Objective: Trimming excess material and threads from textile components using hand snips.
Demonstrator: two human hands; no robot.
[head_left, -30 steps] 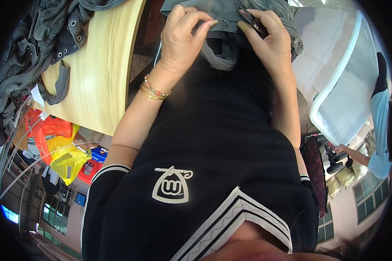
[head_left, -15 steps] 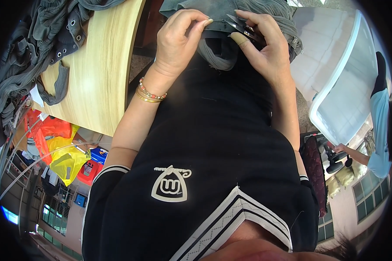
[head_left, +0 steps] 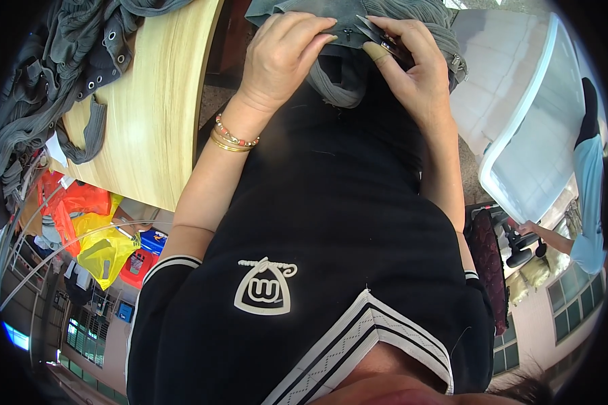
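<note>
Snips (head_left: 370,28) lie, in the head view, just right of the small dark fitting (head_left: 348,32) on the grey garment (head_left: 351,10), their long axis slanting up and leftward from the right hand (head_left: 419,71), which is curled round them. Just left of the fitting, the left hand (head_left: 277,61) has thumb and forefinger slightly parted; whether it has hold of anything cannot be told. Its fingertips seem marginally nearer the fitting than the right hand's.

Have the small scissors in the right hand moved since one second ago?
Yes: the scissors in the right hand have shifted slightly left, toward the wooden table.
</note>
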